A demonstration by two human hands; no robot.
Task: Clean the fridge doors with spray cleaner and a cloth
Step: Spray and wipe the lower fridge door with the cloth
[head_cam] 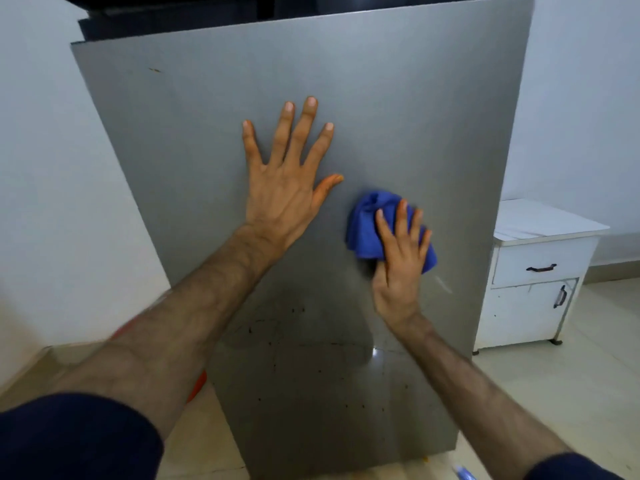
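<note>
- Dark sleeves (76,441) frame the bottom corners, nearest the camera.
- Left hand (285,188) lies flat on the fridge door (398,98), fingers (308,119) spread, holding nothing.
- Right hand (398,261) presses a bunched blue cloth (367,223) on the door's middle right; its fingers are stretched over the cloth.
- Wiping is in hand; dark specks (277,341) lower down probably need the next passes.
- Bottom right, a blurred, cut-off object (465,474) may be the spray; I cannot tell.

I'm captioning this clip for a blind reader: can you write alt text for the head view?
A person's right hand presses a bunched blue cloth against a grey fridge door, while the left hand rests flat on it, fingers spread. Dark specks mark the door lower down; a white cabinet stands to the right.
</note>
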